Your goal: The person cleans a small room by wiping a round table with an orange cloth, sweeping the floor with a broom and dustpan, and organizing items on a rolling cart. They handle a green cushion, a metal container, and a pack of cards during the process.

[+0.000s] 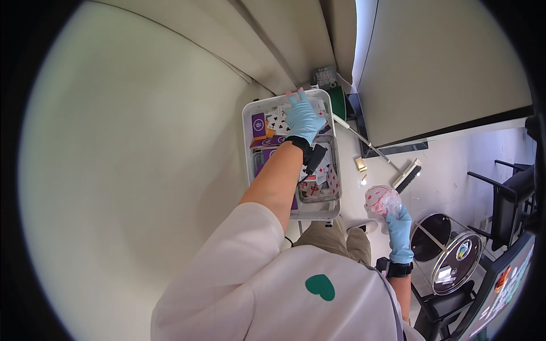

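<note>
My left hand [303,119], in a light blue glove with bare fingertips showing, reaches over the far part of a white-rimmed tray [245,128]. Its fingers are apart at the far rim; what lies under the palm is hidden. Playing cards [278,123] and purple card boxes [258,125] lie beside it. Nearer me, a clear plastic bin [337,192] in the tray holds more cards and tiles with red marks [313,189]. My right hand [399,232], also gloved, is shut on a crumpled clear plastic bag with red dots [382,200], held right of the tray.
A push broom [407,175] leans across the right side, near a small gold-coloured box [361,164] on the floor. Round stools [457,263], black chairs [503,204] and a screen [499,294] stand at the right. A beige curtain [273,38] hangs beyond the tray.
</note>
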Demonstrator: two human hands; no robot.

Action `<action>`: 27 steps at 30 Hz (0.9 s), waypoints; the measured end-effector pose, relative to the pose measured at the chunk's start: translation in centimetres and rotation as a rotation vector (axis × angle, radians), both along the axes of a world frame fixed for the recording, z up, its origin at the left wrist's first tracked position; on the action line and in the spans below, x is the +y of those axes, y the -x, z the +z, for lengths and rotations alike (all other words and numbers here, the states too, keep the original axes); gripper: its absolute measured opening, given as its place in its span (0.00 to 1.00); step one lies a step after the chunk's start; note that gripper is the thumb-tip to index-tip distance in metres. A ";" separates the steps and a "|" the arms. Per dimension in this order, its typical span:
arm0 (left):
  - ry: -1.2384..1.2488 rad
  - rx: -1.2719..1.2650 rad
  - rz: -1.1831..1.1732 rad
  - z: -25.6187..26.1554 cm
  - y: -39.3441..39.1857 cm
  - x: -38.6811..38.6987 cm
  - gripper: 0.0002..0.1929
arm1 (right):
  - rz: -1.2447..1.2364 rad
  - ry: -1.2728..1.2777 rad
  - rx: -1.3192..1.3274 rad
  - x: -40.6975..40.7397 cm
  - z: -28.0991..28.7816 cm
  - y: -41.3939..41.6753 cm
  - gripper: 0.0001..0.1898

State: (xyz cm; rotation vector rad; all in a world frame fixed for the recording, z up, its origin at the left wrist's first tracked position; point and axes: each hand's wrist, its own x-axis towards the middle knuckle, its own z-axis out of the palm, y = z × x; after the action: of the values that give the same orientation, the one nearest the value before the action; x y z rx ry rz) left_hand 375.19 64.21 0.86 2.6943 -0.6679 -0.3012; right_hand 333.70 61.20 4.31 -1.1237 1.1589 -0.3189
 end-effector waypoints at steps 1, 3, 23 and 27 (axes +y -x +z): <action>0.007 -0.033 -0.018 -0.5 -0.3 0.1 0.56 | 0.001 0.014 -0.017 0.1 0.0 0.3 0.21; 0.026 -0.096 -0.061 -1.0 -1.0 0.4 0.56 | -0.016 0.015 -0.033 0.2 0.0 0.9 0.22; 0.512 -0.040 -0.497 19.1 13.0 8.8 0.52 | 0.390 -0.099 -0.332 1.3 10.6 -16.0 0.48; 0.682 0.129 -0.531 16.8 15.0 10.0 0.59 | 0.319 -0.096 -0.275 1.3 9.6 -13.0 0.45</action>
State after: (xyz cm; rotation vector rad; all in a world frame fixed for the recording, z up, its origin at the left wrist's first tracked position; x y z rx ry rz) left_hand 360.15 74.24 17.63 1.8132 -1.1871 -0.3016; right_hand 346.73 62.50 13.92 -1.1208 0.7321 -0.1623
